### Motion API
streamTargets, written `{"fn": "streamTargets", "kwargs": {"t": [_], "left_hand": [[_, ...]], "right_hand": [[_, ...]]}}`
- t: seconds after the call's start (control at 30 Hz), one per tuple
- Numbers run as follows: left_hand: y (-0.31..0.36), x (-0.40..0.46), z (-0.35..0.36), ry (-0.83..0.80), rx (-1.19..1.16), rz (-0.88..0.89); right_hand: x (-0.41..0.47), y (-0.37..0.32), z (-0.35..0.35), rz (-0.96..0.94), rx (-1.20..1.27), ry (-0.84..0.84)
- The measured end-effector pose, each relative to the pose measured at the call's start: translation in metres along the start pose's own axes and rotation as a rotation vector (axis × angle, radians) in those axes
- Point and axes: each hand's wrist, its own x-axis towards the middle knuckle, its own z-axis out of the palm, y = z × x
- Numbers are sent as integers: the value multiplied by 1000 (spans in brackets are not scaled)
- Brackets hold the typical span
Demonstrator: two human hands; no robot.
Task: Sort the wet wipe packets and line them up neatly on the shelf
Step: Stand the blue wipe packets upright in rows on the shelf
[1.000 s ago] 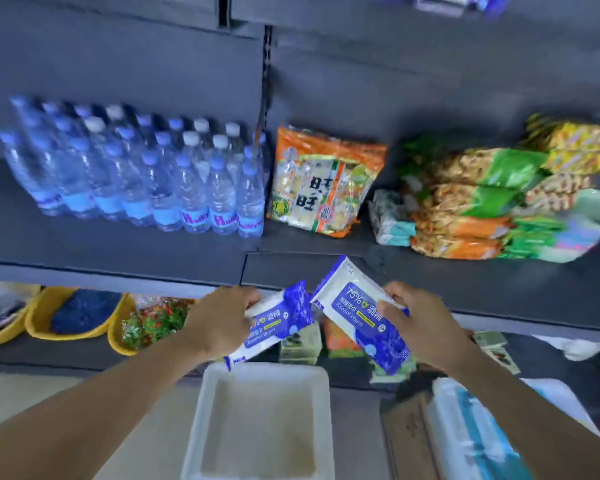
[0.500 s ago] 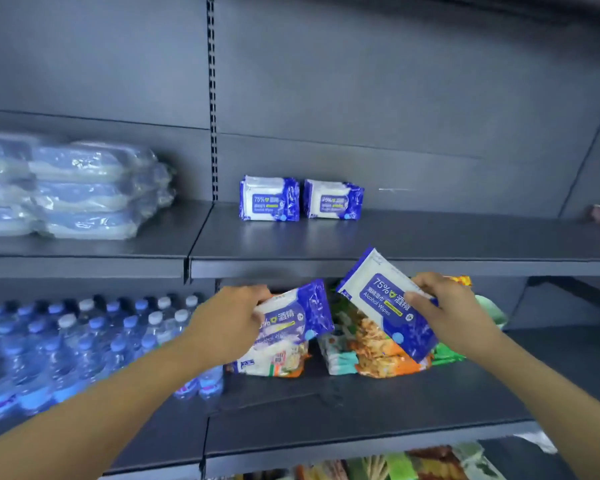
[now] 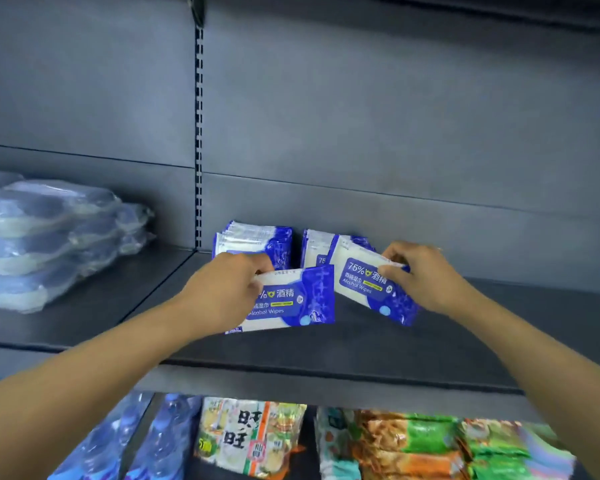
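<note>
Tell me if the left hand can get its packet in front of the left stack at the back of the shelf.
Probably yes. The left hand holds its packet just ahead of the left stack, and the shelf in front looks bare.

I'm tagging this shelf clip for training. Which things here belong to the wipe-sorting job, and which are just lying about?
Job: blue-and-white alcohol wipe packet in left hand; matching packet in right hand; two standing packet rows; grey metal shelf.

Lying about: clear-wrapped packs; water bottles; snack bags.
</note>
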Motion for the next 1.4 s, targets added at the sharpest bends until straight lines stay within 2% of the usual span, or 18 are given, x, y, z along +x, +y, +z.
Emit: {"fn": "streamTargets", "kwargs": {"t": [0.3, 0.57, 0.7, 0.8, 1.17, 1.27, 1.4], "left_hand": [[3, 56, 28, -49, -2, -66], [6, 80, 45, -90, -4, -62], [8, 86, 52, -107, -2, -60], [12, 96, 59, -95, 35, -37], [29, 143, 96, 34, 194, 63], [28, 148, 102, 84, 218, 82], [26, 151, 107, 145, 262, 151]], "right_hand": [[99, 36, 50, -210, -54, -70], [114, 44, 74, -262, -182, 16], [110, 44, 75, -218, -173, 81], [108, 46, 72, -200, -100, 66], [91, 71, 44, -115, 159, 76], [84, 74, 44, -60, 204, 20], [76, 76, 51, -6, 138, -62]]}}
